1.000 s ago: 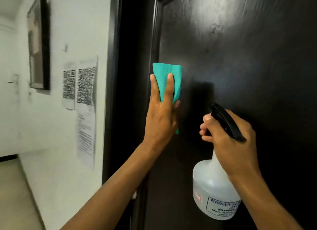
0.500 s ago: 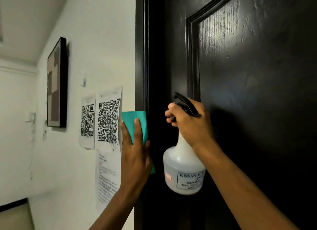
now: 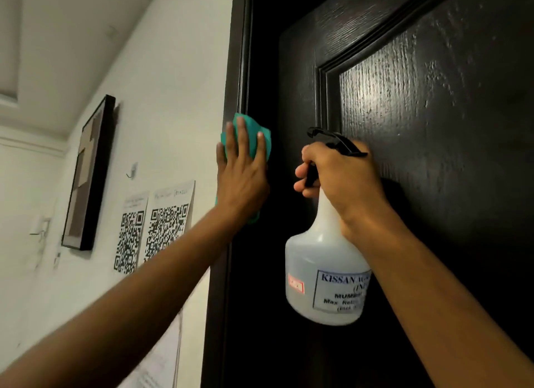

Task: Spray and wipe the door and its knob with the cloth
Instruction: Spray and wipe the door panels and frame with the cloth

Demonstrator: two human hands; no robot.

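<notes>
While the teal cloth (image 3: 250, 139) had climbed from the dark door (image 3: 433, 156) panel onto its frame edge, the left hand (image 3: 241, 173) pressed it flat, fingers spread; the right hand (image 3: 344, 182) gripped the spray bottle (image 3: 320, 272), so wiping likely continued upward.

Door panel (image 3: 433, 127) unobstructed (right side); spray bottle (image 3: 320, 275) blocks centre

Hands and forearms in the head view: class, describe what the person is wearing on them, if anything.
Nothing is worn. The left hand and right hand have no gloves, rings, watch or bands visible. Both forearms are bare as far as the frame shows, with no sleeves in view.
</notes>
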